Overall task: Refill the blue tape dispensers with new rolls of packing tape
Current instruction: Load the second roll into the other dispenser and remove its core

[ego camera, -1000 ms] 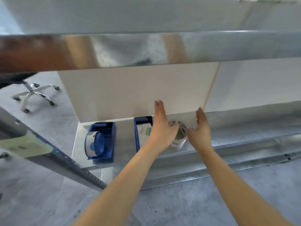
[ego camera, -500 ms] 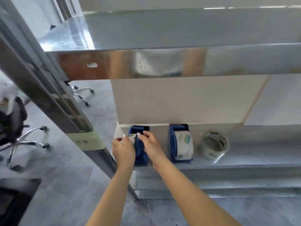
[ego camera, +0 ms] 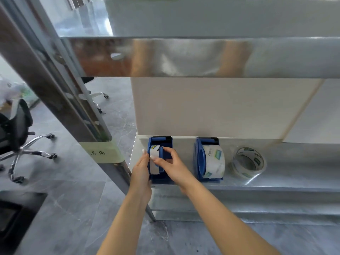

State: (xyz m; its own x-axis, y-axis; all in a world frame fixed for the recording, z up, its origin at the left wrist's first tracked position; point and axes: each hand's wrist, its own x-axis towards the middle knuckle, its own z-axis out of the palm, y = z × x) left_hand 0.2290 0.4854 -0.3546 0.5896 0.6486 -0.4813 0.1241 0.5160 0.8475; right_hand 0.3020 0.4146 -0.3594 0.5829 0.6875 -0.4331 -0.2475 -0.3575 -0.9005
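Two blue tape dispensers stand on a low metal shelf [ego camera: 276,183]. The left dispenser [ego camera: 165,142] holds a thin, nearly used-up roll [ego camera: 154,162] on a blue hub. My left hand [ego camera: 141,172] presses against that dispenser's left side. My right hand [ego camera: 173,164] pinches the roll and hub from the right. The right dispenser [ego camera: 199,159] carries a full clear tape roll [ego camera: 214,161]. A loose clear tape roll [ego camera: 247,161] leans on the shelf to its right.
A white panel [ego camera: 211,107] stands behind the dispensers, under an upper metal shelf [ego camera: 184,57]. A slanted metal post [ego camera: 60,85] with a green paper label [ego camera: 103,151] is at the left. An office chair [ego camera: 16,129] stands on the grey floor.
The view swung left. Both hands left the loose roll at the right and went to the left dispenser; now they are closed on it and its thin roll.
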